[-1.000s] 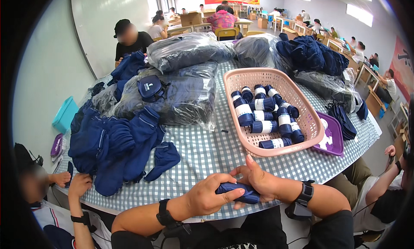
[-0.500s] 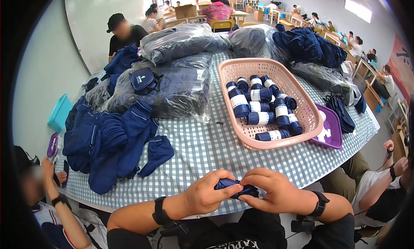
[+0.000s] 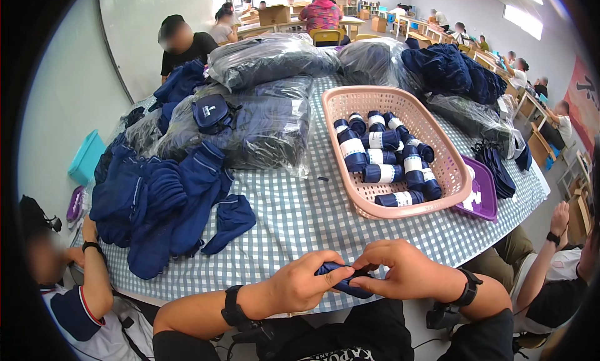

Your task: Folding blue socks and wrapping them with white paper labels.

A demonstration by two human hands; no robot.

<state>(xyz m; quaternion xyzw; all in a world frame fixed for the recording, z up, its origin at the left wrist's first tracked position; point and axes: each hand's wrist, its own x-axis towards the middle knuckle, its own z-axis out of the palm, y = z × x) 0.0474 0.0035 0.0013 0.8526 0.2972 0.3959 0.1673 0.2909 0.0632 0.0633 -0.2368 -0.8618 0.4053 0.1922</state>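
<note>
A rolled navy cloth bundle [image 3: 357, 290] is held at the table's near edge, between my two hands. My left hand [image 3: 305, 280] is closed around its left end, thumb along the top. At the right end, my right hand [image 3: 406, 268] pinches the cloth with thumb and fingers curled in. Part of the bundle is hidden behind the fingers. Beyond my hands stands a pink plastic basket [image 3: 459, 192] holding several rolled navy bundles [image 3: 383, 173] with white paper bands. To the left, a loose heap of navy cloth pieces [image 3: 150, 202] lies on the table.
A checked cloth covers the table [image 3: 281, 217]. Clear plastic bags [image 3: 269, 127] of dark cloth line the far side, a small navy pouch [image 3: 211, 113] on one. A purple tray [image 3: 480, 195] sits right of the basket. People sit close on both sides [image 3: 94, 280].
My right fingers have shifted on the bundle, their tips drawn closer together. My left hand keeps its grip. The person at left has lowered an arm; the one at right has raised a hand.
</note>
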